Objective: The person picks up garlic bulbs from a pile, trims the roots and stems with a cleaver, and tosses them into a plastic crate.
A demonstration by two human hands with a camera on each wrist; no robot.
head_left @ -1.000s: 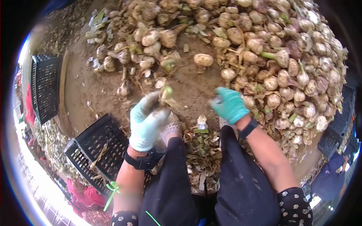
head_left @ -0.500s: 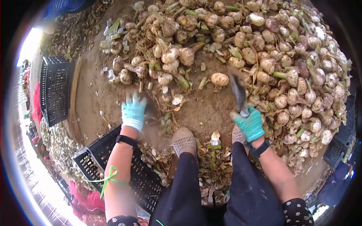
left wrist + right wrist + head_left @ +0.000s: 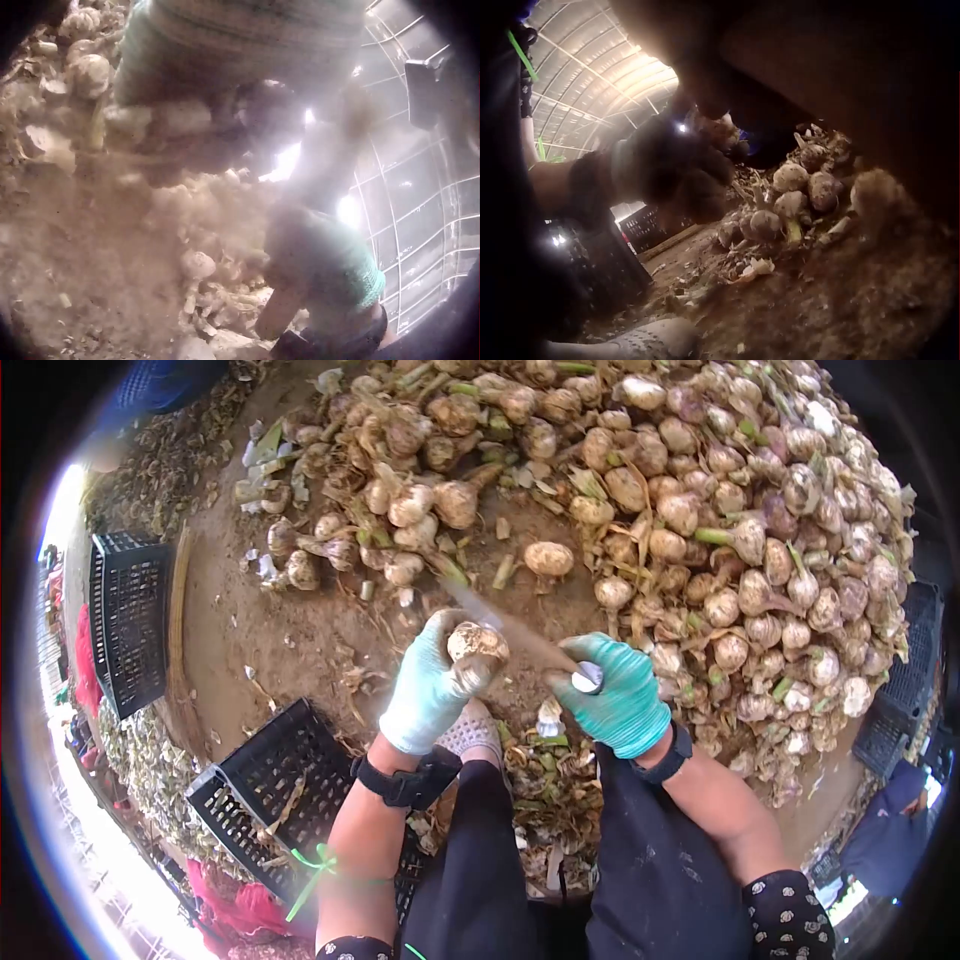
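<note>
In the head view my gloved left hand (image 3: 425, 685) grips a dirt-covered garlic bulb (image 3: 478, 642) above the ground, between thumb and fingers. My gloved right hand (image 3: 620, 695) is curled round the handle of a knife (image 3: 535, 643). Its blurred blade slants up and left, passing close to the top of the bulb. A cut stem with a green end (image 3: 447, 568) lies in line with the blade tip. The left wrist view catches the right glove (image 3: 322, 255) through haze; in the right wrist view the left hand (image 3: 671, 172) is a dark shape.
A large heap of garlic bulbs (image 3: 760, 570) fills the right side, and a smaller pile (image 3: 410, 510) lies ahead. One bulb (image 3: 549, 559) sits apart on the soil. Black crates (image 3: 290, 780) stand at the left. Stem trimmings (image 3: 555, 790) cover the ground between my feet.
One second ago the left hand held a garlic bulb with a green stem. It then showed empty, fingers spread, further left. Now it holds a bulb beside the knife, whose blade has swung leftward.
</note>
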